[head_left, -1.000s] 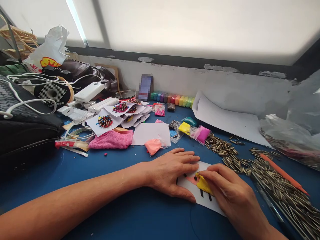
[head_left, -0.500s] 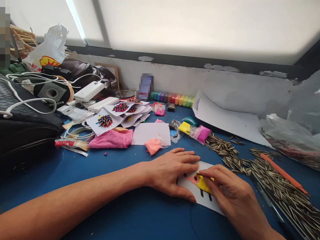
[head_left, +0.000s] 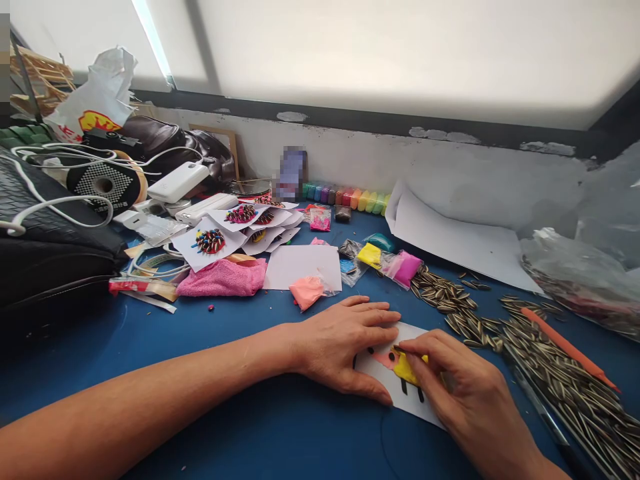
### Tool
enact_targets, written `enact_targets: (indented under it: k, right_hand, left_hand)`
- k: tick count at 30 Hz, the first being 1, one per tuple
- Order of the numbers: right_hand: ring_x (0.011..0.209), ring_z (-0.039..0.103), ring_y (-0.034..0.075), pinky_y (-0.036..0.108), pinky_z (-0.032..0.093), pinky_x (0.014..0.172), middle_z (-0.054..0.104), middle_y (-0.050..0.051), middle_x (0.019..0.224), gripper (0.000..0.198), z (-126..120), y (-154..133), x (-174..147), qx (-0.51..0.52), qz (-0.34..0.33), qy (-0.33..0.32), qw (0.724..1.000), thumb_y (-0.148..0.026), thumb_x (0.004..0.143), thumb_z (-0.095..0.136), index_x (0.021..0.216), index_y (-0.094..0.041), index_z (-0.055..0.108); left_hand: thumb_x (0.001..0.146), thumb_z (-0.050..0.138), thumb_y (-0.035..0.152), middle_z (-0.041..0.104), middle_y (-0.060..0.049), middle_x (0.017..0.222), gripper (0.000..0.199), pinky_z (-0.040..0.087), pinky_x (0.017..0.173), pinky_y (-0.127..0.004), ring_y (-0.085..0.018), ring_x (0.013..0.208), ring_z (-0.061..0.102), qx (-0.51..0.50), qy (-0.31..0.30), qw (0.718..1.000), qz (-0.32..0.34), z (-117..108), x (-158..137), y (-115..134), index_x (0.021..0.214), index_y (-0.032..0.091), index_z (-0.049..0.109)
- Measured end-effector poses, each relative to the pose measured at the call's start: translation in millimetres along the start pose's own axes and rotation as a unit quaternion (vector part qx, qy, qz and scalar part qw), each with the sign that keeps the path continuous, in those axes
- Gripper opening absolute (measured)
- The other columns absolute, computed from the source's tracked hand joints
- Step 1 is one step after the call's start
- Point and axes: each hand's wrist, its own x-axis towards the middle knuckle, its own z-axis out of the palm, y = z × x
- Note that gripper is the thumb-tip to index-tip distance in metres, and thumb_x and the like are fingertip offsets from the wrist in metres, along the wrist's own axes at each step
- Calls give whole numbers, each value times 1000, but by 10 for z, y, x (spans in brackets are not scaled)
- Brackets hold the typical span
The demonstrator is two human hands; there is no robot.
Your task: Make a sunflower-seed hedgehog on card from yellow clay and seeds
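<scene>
My left hand [head_left: 345, 343] lies flat with its fingers stretched over a white paper card [head_left: 376, 381]. On the card is a flat clay picture with a pink part [head_left: 384, 360], a yellow part [head_left: 406, 370] and black spots and strips. My right hand [head_left: 460, 383] pinches a dark sunflower seed [head_left: 398, 348] between thumb and forefinger, its tip at the upper edge of the yellow clay. Those fingers cover the right side of the picture. Striped sunflower seeds [head_left: 565, 380] lie in a heap to the right of my right hand.
An orange clay tool [head_left: 570, 348] rests on the seeds, with a pen [head_left: 540, 393] beside them. Bagged clay, orange [head_left: 306, 292], yellow [head_left: 369, 255] and magenta [head_left: 407, 268], lies beyond my hands. Farther left are a pink cloth [head_left: 223, 278], seed-decorated cards [head_left: 210, 241] and a black bag [head_left: 55, 247].
My right hand has shifted very slightly, with the seed still pinched at the yellow clay. The left hand stays flat on the card.
</scene>
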Motion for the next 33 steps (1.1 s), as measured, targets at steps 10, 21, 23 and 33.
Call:
enact_targets:
  k: [10, 21, 23, 33]
  right_hand:
    - [67, 64, 10, 19, 49, 60, 65, -4, 77, 14, 10, 19, -8, -2, 11, -19, 1000, -21, 95, 55, 89, -27, 67]
    - [64, 64, 10, 19, 49, 57, 64, -3, 76, 19, -8, 29, 9, -24, -6, -34, 999, -19, 96, 52, 87, -26, 67]
    - [63, 64, 10, 20, 49, 56, 63, -2, 75, 21, -11, 29, 15, -28, -14, -40, 999, -19, 96, 50, 86, -26, 67]
    - [64, 63, 11, 21, 50, 58, 62, 0, 76, 25, 14, 39, 3, -52, -29, -49, 997, -19, 99, 45, 85, -25, 65]
  left_hand:
    - [84, 72, 57, 47, -17, 151, 67, 19, 122, -46, -33, 145, 36, 6, -1, 1000, 0, 10, -5, -10, 132, 13, 57]
    - [86, 69, 61, 45, -16, 152, 67, 20, 122, -47, -33, 145, 36, 8, -7, 1000, -3, 18, -3, -12, 133, 15, 56]
    - [86, 68, 62, 45, -16, 153, 67, 19, 122, -47, -33, 145, 35, 8, -7, 1000, -4, 20, -6, -18, 134, 16, 56]
    - [87, 65, 65, 45, -15, 153, 67, 20, 122, -47, -32, 146, 35, 4, -7, 1000, -7, 9, 3, -4, 134, 18, 56]
